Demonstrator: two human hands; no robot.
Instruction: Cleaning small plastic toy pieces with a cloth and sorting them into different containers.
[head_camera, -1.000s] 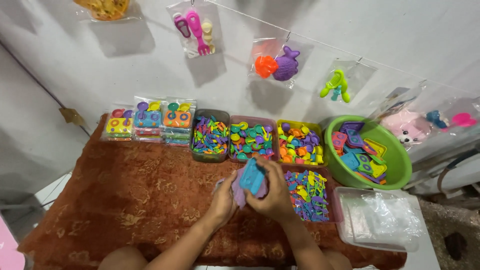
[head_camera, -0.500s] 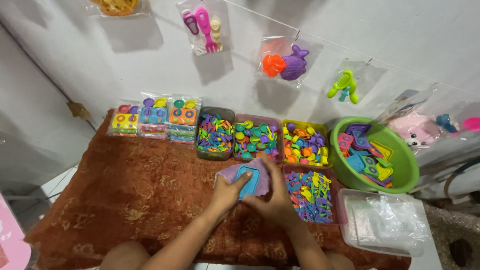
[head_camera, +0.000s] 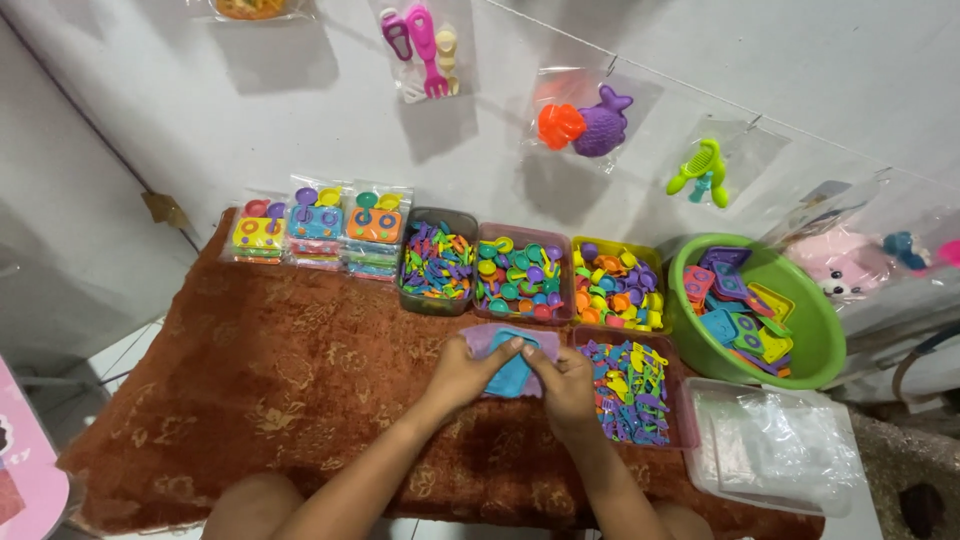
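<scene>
Left hand (head_camera: 470, 372): curled, pinching blue tray (head_camera: 512, 372) and purple cloth (head_camera: 490, 340).
Right hand (head_camera: 565, 385): closed on tray's right edge.
Tray: rigid plastic, rectangular, above brown patterned rug (head_camera: 280, 380).
Nearby: bin (head_camera: 625, 392) of small parts.

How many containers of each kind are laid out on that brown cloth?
Small rectangular trays of little toy parts: 4
Round green basin of toy stoves: 1
Clear box of plastic bags: 1
Total: 6
</scene>
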